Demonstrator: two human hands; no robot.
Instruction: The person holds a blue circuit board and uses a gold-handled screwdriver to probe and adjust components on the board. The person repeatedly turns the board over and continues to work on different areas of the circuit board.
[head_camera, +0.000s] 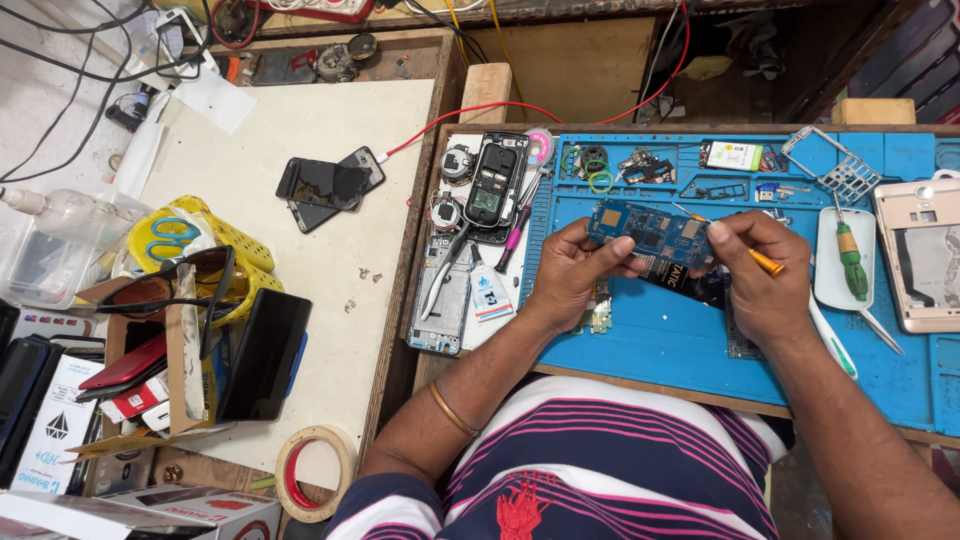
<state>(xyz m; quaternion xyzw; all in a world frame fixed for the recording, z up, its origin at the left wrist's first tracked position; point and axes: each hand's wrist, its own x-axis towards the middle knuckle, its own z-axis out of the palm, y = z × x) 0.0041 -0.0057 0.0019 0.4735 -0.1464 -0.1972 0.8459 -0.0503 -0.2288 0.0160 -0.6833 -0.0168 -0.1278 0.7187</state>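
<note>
Over a blue mat (690, 350) on the desk, the left hand (572, 272) was clamped on a blue circuit board (648, 232); the right hand (762, 270) pinched an orange-handled tool (768, 263) against it.

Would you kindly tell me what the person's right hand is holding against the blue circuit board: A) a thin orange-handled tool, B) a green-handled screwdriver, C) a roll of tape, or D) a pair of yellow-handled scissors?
A: the right hand pinches a thin orange-handled tool whose tip meets the blue circuit board, which the left hand grips.
</note>
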